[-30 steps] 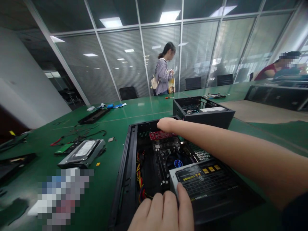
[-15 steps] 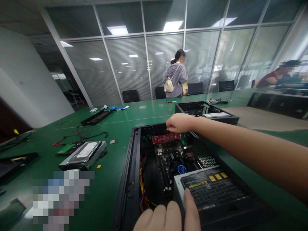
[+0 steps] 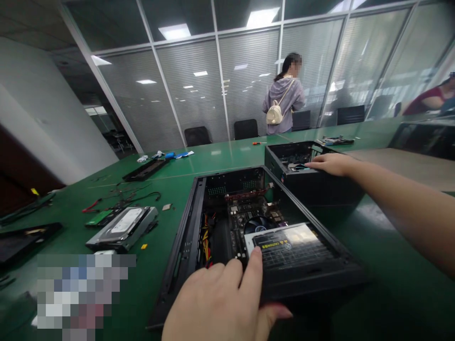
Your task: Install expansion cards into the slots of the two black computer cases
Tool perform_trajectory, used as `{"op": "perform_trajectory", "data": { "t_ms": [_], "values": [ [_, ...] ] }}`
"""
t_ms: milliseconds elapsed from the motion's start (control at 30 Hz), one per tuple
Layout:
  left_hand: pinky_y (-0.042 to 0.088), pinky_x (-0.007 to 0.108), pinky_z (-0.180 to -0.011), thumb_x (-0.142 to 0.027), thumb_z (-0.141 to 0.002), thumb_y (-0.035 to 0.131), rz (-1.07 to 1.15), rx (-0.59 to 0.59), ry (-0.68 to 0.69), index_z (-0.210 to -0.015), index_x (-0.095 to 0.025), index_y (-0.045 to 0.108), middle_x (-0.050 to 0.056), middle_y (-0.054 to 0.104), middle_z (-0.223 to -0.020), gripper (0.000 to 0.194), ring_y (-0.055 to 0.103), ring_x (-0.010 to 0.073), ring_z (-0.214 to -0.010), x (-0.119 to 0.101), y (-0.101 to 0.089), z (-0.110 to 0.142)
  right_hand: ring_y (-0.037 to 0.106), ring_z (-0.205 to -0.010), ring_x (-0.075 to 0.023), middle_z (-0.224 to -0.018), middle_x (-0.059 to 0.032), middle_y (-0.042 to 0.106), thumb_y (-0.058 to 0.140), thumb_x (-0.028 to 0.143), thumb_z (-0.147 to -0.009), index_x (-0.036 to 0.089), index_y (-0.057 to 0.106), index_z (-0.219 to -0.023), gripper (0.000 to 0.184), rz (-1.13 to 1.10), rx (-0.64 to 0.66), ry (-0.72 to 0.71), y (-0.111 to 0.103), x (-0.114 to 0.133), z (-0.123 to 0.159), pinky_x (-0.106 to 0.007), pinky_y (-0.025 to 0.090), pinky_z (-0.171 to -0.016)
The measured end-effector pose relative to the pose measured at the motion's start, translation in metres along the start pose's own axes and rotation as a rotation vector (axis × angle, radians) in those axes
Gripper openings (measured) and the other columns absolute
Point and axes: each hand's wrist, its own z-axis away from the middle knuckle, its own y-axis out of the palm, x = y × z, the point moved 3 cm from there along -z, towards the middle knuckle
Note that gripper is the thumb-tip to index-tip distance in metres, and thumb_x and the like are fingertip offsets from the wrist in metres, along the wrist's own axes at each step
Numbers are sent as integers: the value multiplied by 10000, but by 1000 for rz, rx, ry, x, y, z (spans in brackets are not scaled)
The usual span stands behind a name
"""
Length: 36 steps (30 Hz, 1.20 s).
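An open black computer case (image 3: 177, 246) lies flat on the green table (image 3: 177, 175) in front of me. Inside it are a motherboard with a round fan (image 3: 258, 222), a red card (image 3: 245, 193) at the far end and a grey power supply (image 3: 295, 246) at the near end. My left hand (image 3: 220, 303) grips the case's near edge, fingers over the top touching the power supply, thumb underneath. My right hand (image 3: 329, 163) reaches out to the right and rests with fingers stretched flat on the rim of a second, smaller open black case (image 3: 320, 187).
A hard drive (image 3: 122, 227), loose cables (image 3: 121, 194) and a black panel (image 3: 145, 169) lie to the left. Another dark case (image 3: 423, 137) stands far right. A person with a backpack (image 3: 284, 94) stands beyond the table by the glass wall.
My right hand left the red card at the back of the open case and moved right onto the second case. My left hand now wraps the near edge.
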Motion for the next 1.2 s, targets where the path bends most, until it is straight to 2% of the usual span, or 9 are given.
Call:
{"op": "perform_trajectory", "data": {
  "t_ms": [133,233,367,467,633,733,833,1000,1200],
  "values": [
    [506,325,-628,-571,-893,459,-38,44,-115,-1320,-270,545,57,688,-881,530,660,217,-752,17,10,-28,559,-995,-268,-1187,-176,619,373,788,-794,179,662,-1132,754,-20,14,-1,-1,0,-1,-378,369,-869],
    [497,340,-656,-605,-904,391,-88,48,-172,-1348,-282,514,70,690,-951,563,659,241,-823,33,15,-53,569,-983,-267,-1189,-147,623,396,767,-794,207,663,-1144,712,-14,-5,27,-4,1,0,-380,392,-859],
    [485,369,-742,-630,-915,296,-128,30,-142,-1360,-269,490,80,670,-1055,605,630,270,-944,58,28,-88,590,-985,-274,-1169,-112,642,406,773,-775,236,666,-1143,701,16,-39,32,-2,-2,0,-388,425,-863],
    [470,373,-800,-675,-891,265,-142,22,-108,-1368,-272,476,93,639,-1144,659,597,284,-1018,84,43,-113,594,-1007,-293,-1145,-118,652,372,793,-773,237,669,-1122,720,41,-30,21,1,-3,-2,-409,428,-872],
    [447,353,-826,-713,-862,243,-129,23,-186,-1404,-312,415,108,613,-1168,696,567,293,-1052,134,72,-162,583,-1055,-305,-1200,-122,631,361,771,-786,224,650,-1137,711,80,-11,4,-2,2,-1,-418,421,-893],
    [427,384,-857,-729,-843,275,-140,0,-248,-1379,-324,442,125,596,-1169,693,534,312,-1067,160,89,-196,583,-1059,-304,-1201,-111,632,396,695,-804,230,642,-1148,629,89,36,5,-7,9,3,-411,421,-887],
    [385,464,-923,-739,-829,311,-120,-20,-338,-1347,-333,477,139,568,-1208,679,475,337,-1124,184,104,-228,589,-1051,-311,-1193,-90,641,389,650,-815,262,643,-1139,566,111,65,21,-11,14,9,-421,427,-860],
    [287,619,-969,-747,-809,362,-37,-95,-497,-1273,-291,544,173,525,-1259,675,415,394,-1170,223,129,-271,577,-1092,-322,-1234,-97,626,368,606,-833,271,625,-1190,553,134,27,37,-11,22,30,-436,428,-863],
    [272,586,-999,-722,-802,421,23,-136,-618,-1265,-230,539,204,483,-1308,686,409,402,-1192,250,148,-307,587,-1066,-303,-1184,-91,649,397,526,-845,260,650,-1150,477,131,-21,-8,-16,49,86,-424,421,-888]
  ]
}}
